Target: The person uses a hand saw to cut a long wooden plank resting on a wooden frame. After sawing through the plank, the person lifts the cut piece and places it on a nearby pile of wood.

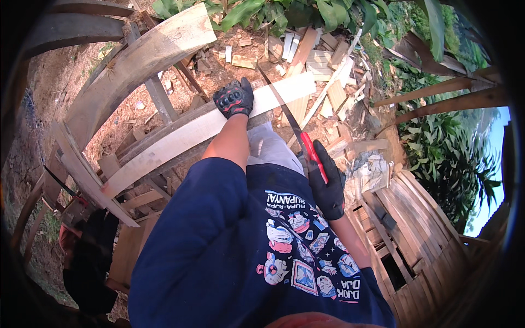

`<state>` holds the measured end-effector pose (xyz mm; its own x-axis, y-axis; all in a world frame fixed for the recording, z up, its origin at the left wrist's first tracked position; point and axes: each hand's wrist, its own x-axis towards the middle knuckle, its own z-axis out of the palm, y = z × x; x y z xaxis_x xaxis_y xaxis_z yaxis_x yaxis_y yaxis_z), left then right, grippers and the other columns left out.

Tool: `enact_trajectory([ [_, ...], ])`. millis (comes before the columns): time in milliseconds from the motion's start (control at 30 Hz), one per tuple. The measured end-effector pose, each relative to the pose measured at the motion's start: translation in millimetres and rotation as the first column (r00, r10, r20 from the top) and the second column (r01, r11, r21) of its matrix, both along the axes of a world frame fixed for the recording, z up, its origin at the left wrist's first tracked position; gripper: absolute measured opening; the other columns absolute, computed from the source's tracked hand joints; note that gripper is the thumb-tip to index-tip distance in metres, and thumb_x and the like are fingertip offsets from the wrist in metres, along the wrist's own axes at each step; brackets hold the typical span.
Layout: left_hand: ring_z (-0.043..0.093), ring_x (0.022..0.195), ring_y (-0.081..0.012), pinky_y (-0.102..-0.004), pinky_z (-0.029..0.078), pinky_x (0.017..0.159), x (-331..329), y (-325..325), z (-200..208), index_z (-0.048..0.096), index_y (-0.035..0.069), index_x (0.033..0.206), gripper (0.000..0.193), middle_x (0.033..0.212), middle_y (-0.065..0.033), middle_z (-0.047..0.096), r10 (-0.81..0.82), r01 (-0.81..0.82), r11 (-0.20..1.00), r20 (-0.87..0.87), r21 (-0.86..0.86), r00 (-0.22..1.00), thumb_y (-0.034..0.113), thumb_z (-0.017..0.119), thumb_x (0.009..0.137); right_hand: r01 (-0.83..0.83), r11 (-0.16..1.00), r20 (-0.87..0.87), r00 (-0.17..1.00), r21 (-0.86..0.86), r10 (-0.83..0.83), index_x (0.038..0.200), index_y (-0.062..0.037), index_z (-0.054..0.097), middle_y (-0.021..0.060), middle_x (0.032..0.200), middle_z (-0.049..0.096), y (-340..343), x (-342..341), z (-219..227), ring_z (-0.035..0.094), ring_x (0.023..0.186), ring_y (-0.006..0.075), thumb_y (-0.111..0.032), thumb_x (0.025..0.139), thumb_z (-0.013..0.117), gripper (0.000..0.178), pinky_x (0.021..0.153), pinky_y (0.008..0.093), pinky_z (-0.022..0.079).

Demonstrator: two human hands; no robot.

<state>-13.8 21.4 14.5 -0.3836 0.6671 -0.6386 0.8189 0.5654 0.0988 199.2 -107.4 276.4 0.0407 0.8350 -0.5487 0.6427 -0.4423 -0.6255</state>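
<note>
A long pale wooden board [202,131] lies slantwise in front of me, rising from the left toward the upper right. My left hand [234,99], in a black glove with red trim, is closed over the board and bears down on it. In a black glove too, my right hand [328,183] grips the red handle of a handsaw [289,113]. The saw's dark blade points up and away, crossing over the board to the right of my left hand. Whether its teeth touch the wood I cannot tell.
A wide curved-looking plank [142,60] stretches across the upper left. Wood offcuts [328,65] and sawdust cover the ground beyond the board. Stacked planks [421,218] stand at right. Another person [90,257] in dark clothes is at lower left, near a second saw [60,181].
</note>
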Motion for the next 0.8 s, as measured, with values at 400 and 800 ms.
enact_trajectory([
  [400, 0.076, 0.107, -0.0345, -0.0486, 0.051, 0.1, -2.5, 2.9, -12.3, 0.085, 0.009, 0.104, 0.064, 0.107, -0.0169, 0.082, -0.055, 0.055, 0.997, -0.008, 0.054, 0.998, 0.054, 0.04, 0.107, -0.184, 0.928, 0.128, 0.98, 0.323, 0.15, 0.143, -0.0013, 0.065, 0.0283, 0.129, 0.073, 89.7, -53.3, -156.2, 0.073, 0.117, 0.0437, -0.026, 0.106, 0.064, 0.045, 0.098, 0.0467, 0.059],
  [800, 0.076, 0.11, -0.0326, -0.0484, 0.051, 0.1, 0.8, 8.5, 0.9, 0.085, 0.011, 0.109, 0.065, 0.115, -0.0166, 0.081, -0.047, 0.047, 0.999, -0.01, 0.02, 0.999, 0.054, 0.037, 0.109, 0.216, 0.97, -0.063, 0.973, -0.111, -0.224, 0.152, 0.0013, 0.058, 0.0259, 0.156, 0.059, -2.1, -15.8, 26.7, 0.06, 0.144, 0.0351, -0.016, 0.109, 0.061, 0.046, 0.111, 0.0429, 0.053],
])
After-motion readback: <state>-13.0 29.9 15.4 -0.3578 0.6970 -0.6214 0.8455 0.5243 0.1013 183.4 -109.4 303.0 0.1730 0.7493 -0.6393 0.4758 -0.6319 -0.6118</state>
